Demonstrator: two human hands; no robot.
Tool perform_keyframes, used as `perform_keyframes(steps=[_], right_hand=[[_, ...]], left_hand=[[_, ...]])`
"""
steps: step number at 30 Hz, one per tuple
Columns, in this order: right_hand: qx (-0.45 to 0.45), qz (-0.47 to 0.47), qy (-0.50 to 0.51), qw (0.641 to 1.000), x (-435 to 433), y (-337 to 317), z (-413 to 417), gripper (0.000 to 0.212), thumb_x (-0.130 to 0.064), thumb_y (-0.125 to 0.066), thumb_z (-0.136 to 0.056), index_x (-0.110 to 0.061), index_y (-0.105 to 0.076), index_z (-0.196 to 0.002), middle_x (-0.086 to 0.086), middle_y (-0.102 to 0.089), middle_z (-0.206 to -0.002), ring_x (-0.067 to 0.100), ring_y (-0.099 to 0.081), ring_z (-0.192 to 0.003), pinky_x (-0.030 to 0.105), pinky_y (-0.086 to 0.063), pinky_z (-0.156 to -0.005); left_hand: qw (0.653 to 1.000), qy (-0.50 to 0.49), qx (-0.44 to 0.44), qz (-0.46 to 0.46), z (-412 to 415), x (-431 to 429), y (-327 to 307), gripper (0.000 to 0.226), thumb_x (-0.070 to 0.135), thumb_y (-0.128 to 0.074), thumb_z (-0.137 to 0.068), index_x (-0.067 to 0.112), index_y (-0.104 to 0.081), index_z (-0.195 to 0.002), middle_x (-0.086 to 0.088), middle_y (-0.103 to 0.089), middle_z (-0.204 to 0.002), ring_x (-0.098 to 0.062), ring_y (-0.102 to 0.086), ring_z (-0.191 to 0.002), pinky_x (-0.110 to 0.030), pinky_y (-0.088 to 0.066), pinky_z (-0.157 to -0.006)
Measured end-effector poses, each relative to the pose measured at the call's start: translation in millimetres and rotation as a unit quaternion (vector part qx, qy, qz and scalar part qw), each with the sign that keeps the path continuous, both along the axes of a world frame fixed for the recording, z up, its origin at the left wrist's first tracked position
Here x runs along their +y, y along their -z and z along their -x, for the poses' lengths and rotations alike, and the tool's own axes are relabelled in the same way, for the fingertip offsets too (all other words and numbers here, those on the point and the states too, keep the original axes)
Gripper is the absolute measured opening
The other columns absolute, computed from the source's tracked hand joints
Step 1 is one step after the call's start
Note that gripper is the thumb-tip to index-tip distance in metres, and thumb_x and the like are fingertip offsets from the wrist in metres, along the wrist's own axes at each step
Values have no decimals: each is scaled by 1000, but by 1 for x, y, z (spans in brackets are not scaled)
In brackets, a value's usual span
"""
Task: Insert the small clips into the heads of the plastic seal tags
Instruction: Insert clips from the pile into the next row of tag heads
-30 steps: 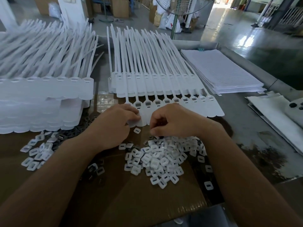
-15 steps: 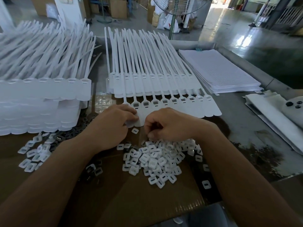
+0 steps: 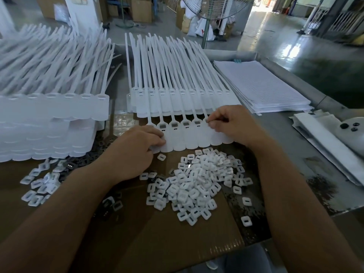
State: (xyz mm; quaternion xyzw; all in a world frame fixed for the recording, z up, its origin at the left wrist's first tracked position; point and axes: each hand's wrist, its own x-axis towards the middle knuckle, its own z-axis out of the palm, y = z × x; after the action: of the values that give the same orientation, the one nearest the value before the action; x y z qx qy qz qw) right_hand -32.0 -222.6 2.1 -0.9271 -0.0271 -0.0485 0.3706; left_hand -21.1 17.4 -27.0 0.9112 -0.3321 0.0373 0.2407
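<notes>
Noted on grey tabletop (image 3: pixel 299 154), right rear: squared stack of lined white sheets (image 3: pixel 262 85). At right edge: folded white bags (image 3: pixel 323 142), with a pale object bearing three black dots (image 3: pixel 352 134) lying on top. Near front: brown cardboard sheet (image 3: pixel 157 243), laid flat. Beyond the tabletop: pedestal fan (image 3: pixel 206 32), cardboard boxes (image 3: pixel 140 9), white sacks (image 3: pixel 194 29), glossy grey floor (image 3: pixel 285 46).

My left hand (image 3: pixel 137 152) and right hand (image 3: pixel 234 125) are bare, and so are both forearms (image 3: pixel 69 205) up to the edge of view; I wear grey-blue cloth (image 3: pixel 246 260) below.
</notes>
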Motion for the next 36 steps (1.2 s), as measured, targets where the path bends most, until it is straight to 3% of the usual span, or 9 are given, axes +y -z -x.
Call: perform_keyframes(steps=[2,6,8,12,17,23,27,31,36], right_hand=[[-18,-9,64,998,-16,1,-4,20,-10,-63,-85,-27,-60,-75,-4,-65,-80,7,-57,-71,25,-45,-76],[-47,-2,178,983,-43,5,-8,17,-10,-58,-87,-25,-62,-81,-15,-58,-74,-4,-51,-68,14,-37,-64],[-39,-4,199,979,-50,8,-10,21,-7,-54,-89,-24,-62,-81,-14,-58,-77,-4,-48,-69,16,-36,-67],[-9,-31,196,980,-51,14,-13,18,-5,-55,-89,-19,-64,-83,-12,-57,-74,-2,-47,-66,11,-33,-59],[-3,-46,183,982,-51,16,-16,22,2,-54,-88,-16,-62,-78,-2,-60,-81,1,-50,-71,10,-35,-63],[4,-46,184,982,-55,20,-19,30,3,-52,-88,-20,-62,-72,-12,-55,-76,-1,-46,-69,11,-33,-61],[-10,-72,204,976,-57,21,-21,16,4,-59,-84,-11,-64,-87,-9,-58,-73,-3,-53,-66,10,-40,-61],[-7,-63,218,974,-58,22,-24,11,-4,-64,-82,-14,-60,-83,-6,-58,-73,6,-53,-69,17,-39,-62],[-7,-52,227,973,-57,22,-25,10,-3,-64,-83,-13,-61,-83,-5,-56,-71,5,-51,-65,16,-38,-59]], left_hand=[[1000,4,-4,0,0,0,1,43,-6,-45,-84,14,-60,-119,6,-51,-131,-7,-38,-124,-11,-18,-98],[1000,8,-6,1,-1,0,1,42,-5,-45,-84,13,-60,-120,6,-51,-131,-6,-39,-124,-10,-17,-98],[1000,9,-7,2,-1,1,1,43,-5,-46,-84,13,-59,-120,5,-51,-132,-7,-38,-125,-10,-17,-98],[1000,6,-7,7,0,2,2,42,-5,-46,-84,13,-59,-120,6,-50,-133,-6,-37,-126,-9,-15,-98],[1000,10,-9,9,-1,3,1,42,-5,-46,-84,12,-59,-120,5,-50,-133,-7,-37,-125,-9,-16,-97],[1000,8,-16,9,-3,1,0,41,-4,-45,-85,13,-59,-121,6,-50,-133,-4,-36,-125,-5,-13,-96],[1000,16,-18,15,-3,1,0,41,-5,-46,-84,11,-60,-119,5,-53,-130,-2,-37,-120,9,-14,-82],[1000,16,-22,14,-4,0,-1,39,-4,-46,-85,11,-60,-119,4,-53,-130,-2,-38,-119,9,-14,-79],[1000,18,-18,12,-4,0,-2,40,-4,-46,-85,12,-59,-120,5,-52,-131,0,-36,-118,10,-15,-78]])
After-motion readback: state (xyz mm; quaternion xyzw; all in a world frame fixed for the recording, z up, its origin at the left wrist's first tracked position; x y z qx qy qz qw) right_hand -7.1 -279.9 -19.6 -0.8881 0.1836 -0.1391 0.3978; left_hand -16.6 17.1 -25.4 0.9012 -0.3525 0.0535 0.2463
